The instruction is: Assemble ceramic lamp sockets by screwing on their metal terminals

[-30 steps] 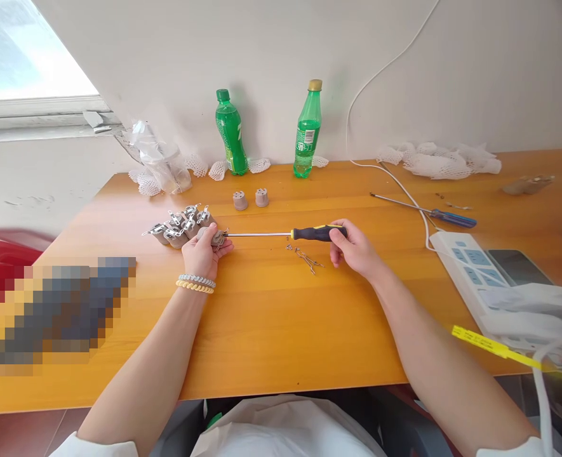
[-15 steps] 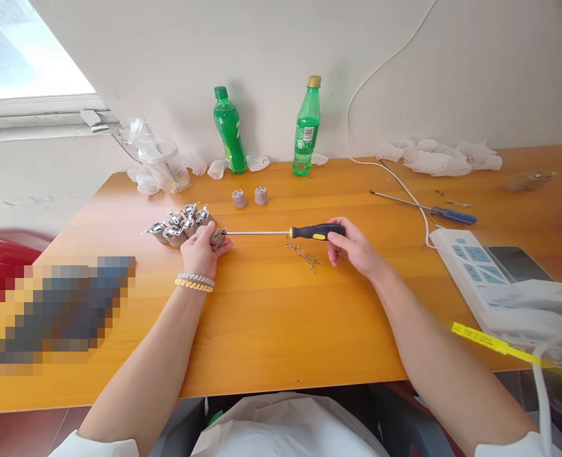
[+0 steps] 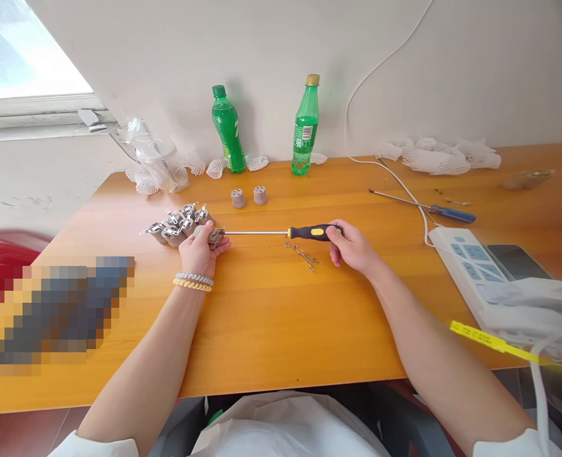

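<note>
My left hand (image 3: 199, 251) is closed round a small grey socket part with metal clips (image 3: 213, 235), held on the wooden table (image 3: 271, 317). My right hand (image 3: 352, 246) grips the black-and-yellow handle of a long screwdriver (image 3: 309, 232). Its shaft lies level and its tip meets the grey part in my left hand. A row of several similar grey parts with metal clips (image 3: 176, 225) lies just left of my left hand. Small screws and metal clips (image 3: 303, 254) lie under the screwdriver handle.
Two grey round parts (image 3: 248, 197) stand behind. Two green bottles (image 3: 228, 130) (image 3: 305, 127) stand at the wall, beside a plastic bag (image 3: 159, 158) and foam netting (image 3: 437, 157). A blue screwdriver (image 3: 433, 209), white power strip (image 3: 466, 266), phone (image 3: 512, 261) and white cable lie right.
The screwdriver handle has turned slightly in my right hand. Both hands stay in the same place.
</note>
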`<control>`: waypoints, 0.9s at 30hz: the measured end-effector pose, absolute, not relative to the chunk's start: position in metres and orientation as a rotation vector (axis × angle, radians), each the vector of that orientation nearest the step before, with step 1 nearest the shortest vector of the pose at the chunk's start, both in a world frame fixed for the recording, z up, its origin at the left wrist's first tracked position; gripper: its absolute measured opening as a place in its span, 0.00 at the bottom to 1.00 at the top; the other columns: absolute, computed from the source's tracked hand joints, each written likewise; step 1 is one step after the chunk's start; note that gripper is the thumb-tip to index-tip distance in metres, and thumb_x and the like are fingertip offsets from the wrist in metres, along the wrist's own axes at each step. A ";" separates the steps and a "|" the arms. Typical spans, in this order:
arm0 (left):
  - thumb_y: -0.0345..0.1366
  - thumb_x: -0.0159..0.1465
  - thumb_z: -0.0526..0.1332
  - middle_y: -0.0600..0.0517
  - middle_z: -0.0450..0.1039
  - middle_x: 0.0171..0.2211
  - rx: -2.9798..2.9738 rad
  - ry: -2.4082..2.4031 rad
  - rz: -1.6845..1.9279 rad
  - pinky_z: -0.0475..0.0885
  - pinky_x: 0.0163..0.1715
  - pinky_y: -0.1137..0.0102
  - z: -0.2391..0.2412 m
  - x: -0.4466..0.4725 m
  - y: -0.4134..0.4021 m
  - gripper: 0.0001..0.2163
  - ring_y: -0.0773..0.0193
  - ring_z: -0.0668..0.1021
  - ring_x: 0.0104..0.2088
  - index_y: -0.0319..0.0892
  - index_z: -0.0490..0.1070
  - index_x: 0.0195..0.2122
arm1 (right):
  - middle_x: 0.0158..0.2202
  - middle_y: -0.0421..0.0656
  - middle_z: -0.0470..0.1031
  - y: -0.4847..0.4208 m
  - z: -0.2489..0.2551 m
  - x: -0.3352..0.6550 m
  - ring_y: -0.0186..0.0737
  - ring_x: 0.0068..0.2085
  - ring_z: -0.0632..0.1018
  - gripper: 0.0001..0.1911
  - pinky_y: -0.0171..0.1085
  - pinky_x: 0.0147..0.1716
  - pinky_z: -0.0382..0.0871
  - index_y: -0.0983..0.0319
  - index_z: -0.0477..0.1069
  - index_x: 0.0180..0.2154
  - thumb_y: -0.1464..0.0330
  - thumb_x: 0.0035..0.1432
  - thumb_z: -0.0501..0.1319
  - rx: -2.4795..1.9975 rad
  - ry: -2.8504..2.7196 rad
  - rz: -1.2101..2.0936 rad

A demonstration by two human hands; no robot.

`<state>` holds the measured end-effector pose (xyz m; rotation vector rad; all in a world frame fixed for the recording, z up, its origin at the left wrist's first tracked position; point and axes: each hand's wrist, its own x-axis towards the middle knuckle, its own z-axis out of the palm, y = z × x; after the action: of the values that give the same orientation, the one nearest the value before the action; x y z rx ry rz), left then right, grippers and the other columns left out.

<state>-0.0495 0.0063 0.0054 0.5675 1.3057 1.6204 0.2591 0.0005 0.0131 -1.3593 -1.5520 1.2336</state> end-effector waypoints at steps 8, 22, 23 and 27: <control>0.39 0.47 0.69 0.53 0.69 0.23 0.558 1.306 1.623 0.77 0.26 0.66 0.007 -0.048 0.006 0.13 0.65 0.76 0.22 0.37 0.68 0.26 | 0.12 0.34 0.66 0.002 0.013 0.259 0.32 0.13 0.67 0.21 0.32 0.15 0.58 0.58 0.61 0.34 0.46 0.58 0.52 -1.393 -1.537 1.215; 0.39 0.48 0.69 0.54 0.69 0.22 0.563 1.302 1.619 0.77 0.26 0.66 0.007 -0.048 0.006 0.13 0.65 0.76 0.22 0.37 0.67 0.26 | 0.14 0.34 0.66 0.003 0.014 0.258 0.32 0.15 0.68 0.21 0.32 0.16 0.60 0.58 0.62 0.33 0.47 0.57 0.53 -1.377 -1.522 1.205; 0.39 0.48 0.69 0.54 0.69 0.22 0.565 1.301 1.618 0.77 0.26 0.66 0.007 -0.048 0.006 0.13 0.65 0.76 0.22 0.37 0.67 0.26 | 0.14 0.35 0.67 0.003 0.014 0.258 0.32 0.15 0.69 0.21 0.32 0.16 0.60 0.59 0.62 0.32 0.47 0.57 0.54 -1.369 -1.520 1.205; 0.39 0.48 0.69 0.53 0.69 0.22 0.561 1.301 1.619 0.77 0.26 0.66 0.008 -0.047 0.006 0.13 0.64 0.76 0.23 0.37 0.67 0.26 | 0.16 0.39 0.68 0.006 0.011 0.259 0.32 0.17 0.69 0.24 0.33 0.18 0.62 0.62 0.67 0.26 0.47 0.56 0.55 -1.340 -1.506 1.193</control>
<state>-0.0473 0.0056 0.0077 0.5610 1.3014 1.6191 0.2588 0.0057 0.0106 -1.3403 -1.5060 1.1926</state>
